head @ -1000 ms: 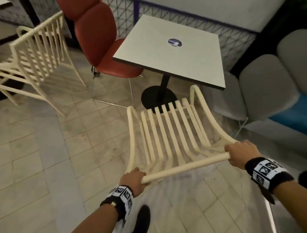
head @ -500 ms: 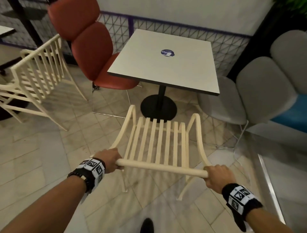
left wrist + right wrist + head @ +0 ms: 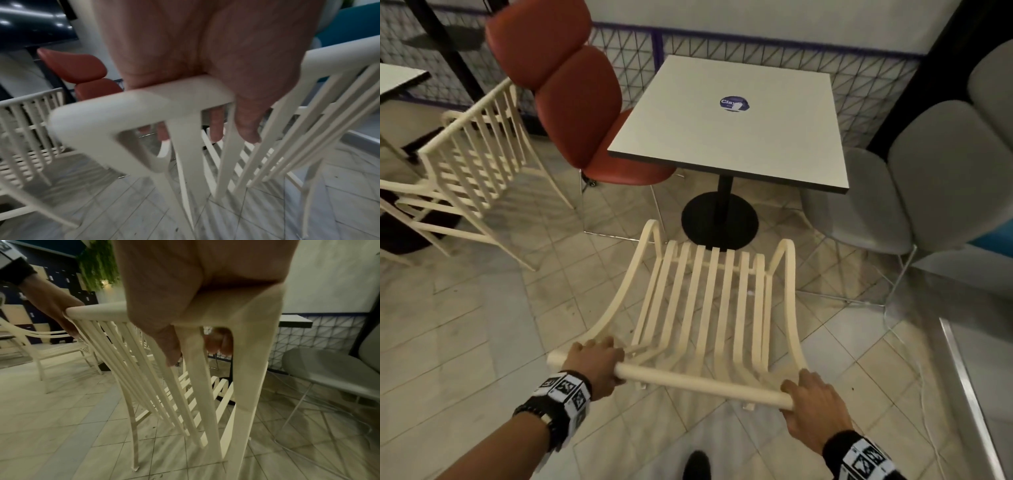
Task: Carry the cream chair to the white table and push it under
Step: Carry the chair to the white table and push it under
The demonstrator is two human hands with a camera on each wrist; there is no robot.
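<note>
Pale floor tiles [image 3: 482,342] laid on the diagonal run under everything, and on them, in front of the person, is the cream chair [image 3: 709,308], a slatted piece with curved side frames. Its seat points toward the white table [image 3: 736,126] and its front edge sits just short of the table's round black base [image 3: 719,219], so the seat is not yet beneath the tabletop. The left hand [image 3: 594,365] grasps the top rail of the backrest near its left end, fingers wrapped over the bar; the left wrist view shows the fingertips [image 3: 216,128] coming down behind the rail between the slats. The right hand [image 3: 813,409] clasps the same rail at its right end, thumb and fingers curled round it (the right wrist view confirms the wrap). A round blue sticker [image 3: 734,102] lies on the tabletop. A red padded chair [image 3: 578,102] stands at the table's left side, its seat partly under the top, and a grey chair [image 3: 893,192] stands at the right. A second cream slatted chair [image 3: 469,161] stands well apart to the left, and wire mesh panelling [image 3: 722,48] lines the wall behind
</note>
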